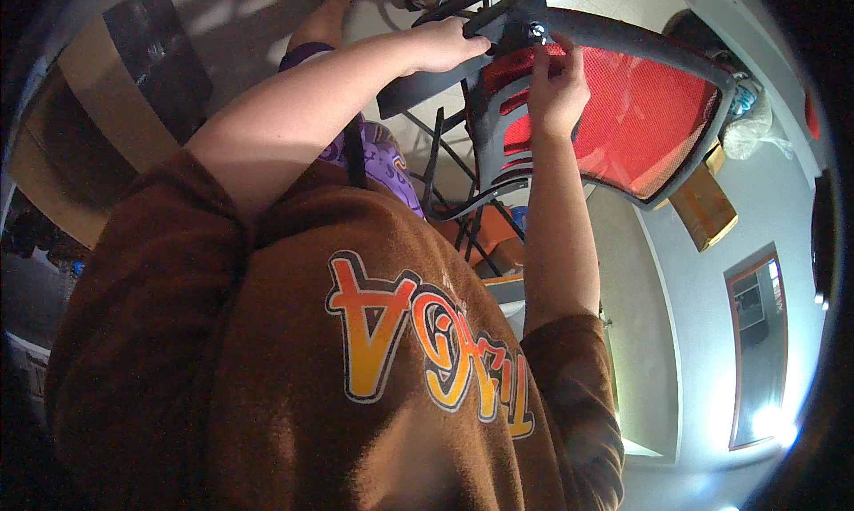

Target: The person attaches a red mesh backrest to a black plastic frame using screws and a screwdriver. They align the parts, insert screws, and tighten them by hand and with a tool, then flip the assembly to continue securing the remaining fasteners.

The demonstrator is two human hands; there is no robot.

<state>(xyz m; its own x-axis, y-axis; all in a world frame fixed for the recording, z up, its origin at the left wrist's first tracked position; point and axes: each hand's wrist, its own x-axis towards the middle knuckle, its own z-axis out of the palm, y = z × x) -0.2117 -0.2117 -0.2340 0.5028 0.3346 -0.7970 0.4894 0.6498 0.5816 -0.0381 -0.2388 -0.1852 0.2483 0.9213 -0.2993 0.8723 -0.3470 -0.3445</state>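
Note:
An office chair with a red mesh backrest [645, 111] in a black frame is tipped over in front of me. My left hand [442, 45] is closed round a black part of the chair that looks like its armrest [505, 15]. Beside it, my right hand [560, 88] is raised against the backrest frame, fingers bent and drawn together. Its fingertips are right by a shiny metal bolt [537, 32] at the joint of armrest and back. Whether they grip the bolt or something small is hidden. Another curved black armrest [436, 177] hangs lower on the chair.
Large brown cardboard pieces [98, 111] stand at the left. Beyond the backrest are a small cardboard box [704, 207] and a clear plastic bag [747, 128] near the wall. A framed mirror or window [758, 351] is on the right. Dark thin legs and an orange object [498, 240] lie below the chair.

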